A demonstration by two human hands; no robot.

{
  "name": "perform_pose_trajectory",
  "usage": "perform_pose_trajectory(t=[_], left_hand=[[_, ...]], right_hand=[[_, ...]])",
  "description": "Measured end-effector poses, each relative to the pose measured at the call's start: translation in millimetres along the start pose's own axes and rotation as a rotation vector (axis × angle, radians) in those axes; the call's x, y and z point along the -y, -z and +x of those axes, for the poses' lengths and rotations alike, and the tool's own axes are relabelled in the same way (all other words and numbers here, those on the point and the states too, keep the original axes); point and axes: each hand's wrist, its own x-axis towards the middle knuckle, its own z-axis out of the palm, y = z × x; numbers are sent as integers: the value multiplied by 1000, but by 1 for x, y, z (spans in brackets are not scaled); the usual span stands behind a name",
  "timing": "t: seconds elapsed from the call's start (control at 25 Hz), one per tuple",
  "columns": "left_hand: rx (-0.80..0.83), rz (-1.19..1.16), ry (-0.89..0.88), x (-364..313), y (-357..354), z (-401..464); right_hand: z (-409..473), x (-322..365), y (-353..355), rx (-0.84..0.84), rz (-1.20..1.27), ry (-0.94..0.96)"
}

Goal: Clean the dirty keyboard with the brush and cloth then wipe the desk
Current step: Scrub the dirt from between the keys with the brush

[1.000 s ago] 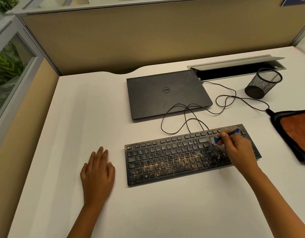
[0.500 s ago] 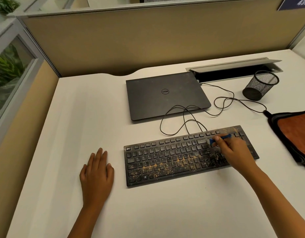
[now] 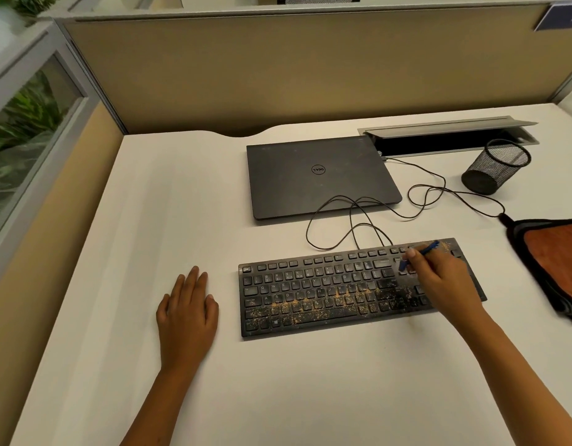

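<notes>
The white desk carries everything, and the black keyboard serves as the landmark, lying near the desk's middle, slightly right. Behind the keyboard sits a closed dark laptop; behind and to the right of the keyboard a metal cable tray stands open in the desk. Right of the keyboard, at the frame edge, lies the orange cloth with a dark border. A black mesh cup stands behind the keyboard's right end, and a thin black cable loops between keyboard and laptop.

The keyboard is dirty: orange-brown crumbs are thickest over its lower rows and the right of its middle, while the upper-left keys look cleaner.

The left hand rests flat on the desk just left of the keyboard, fingers straight and holding nothing. The right hand is over the keyboard's right end, fingers curled round the blue brush, whose head points down onto the keys.
</notes>
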Motion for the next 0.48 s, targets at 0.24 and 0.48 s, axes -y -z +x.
perform_pose_trajectory(t=[0.24, 0.48], left_hand=[[5, 0, -8, 0, 1, 1], [12, -18, 1, 0, 3, -1]], right_hand=[[-5, 48, -37, 115, 124, 168], [-17, 126, -101, 420, 264, 287]])
